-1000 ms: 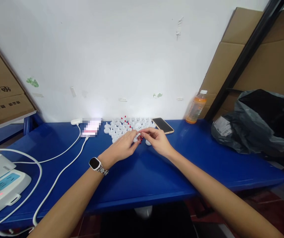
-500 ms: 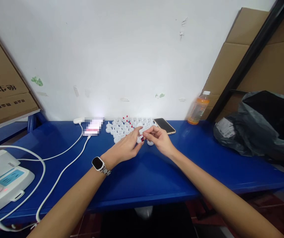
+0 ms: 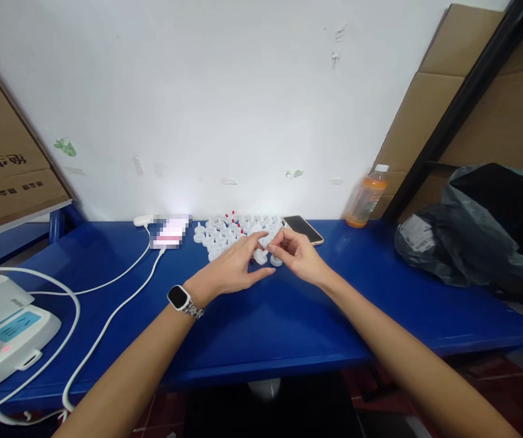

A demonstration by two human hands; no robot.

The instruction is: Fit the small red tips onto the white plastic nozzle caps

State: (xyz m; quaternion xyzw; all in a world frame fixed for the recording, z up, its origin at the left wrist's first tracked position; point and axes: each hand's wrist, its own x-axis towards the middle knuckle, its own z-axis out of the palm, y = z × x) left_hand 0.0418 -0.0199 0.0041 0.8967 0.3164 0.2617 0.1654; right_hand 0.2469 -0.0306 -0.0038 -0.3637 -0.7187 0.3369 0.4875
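Observation:
Many small white nozzle caps [image 3: 218,234] stand in a cluster on the blue table, several with red tips. My right hand [image 3: 300,258] pinches one white nozzle cap [image 3: 260,256] by its narrow end between thumb and fingers. Just left of that cap is my left hand [image 3: 231,267], open, its thumb stretched away from the fingers. A bit of red shows under the left fingers, too small to make out. Another white cap [image 3: 276,261] stands on the table by the right fingertips. The left hand and arm hide part of the cluster.
Behind the caps lies a dark-screened phone [image 3: 304,229]. A lit, blurred phone [image 3: 170,232] with white cables is at left, near a white power strip [image 3: 19,334]. An orange drink bottle [image 3: 367,198] leans by the wall; a black plastic bag [image 3: 471,225] fills the right.
The left thumb has swung away from the cap and the left hand has opened. The cap now hangs from the right fingers, and the red part held before no longer shows at the left thumb.

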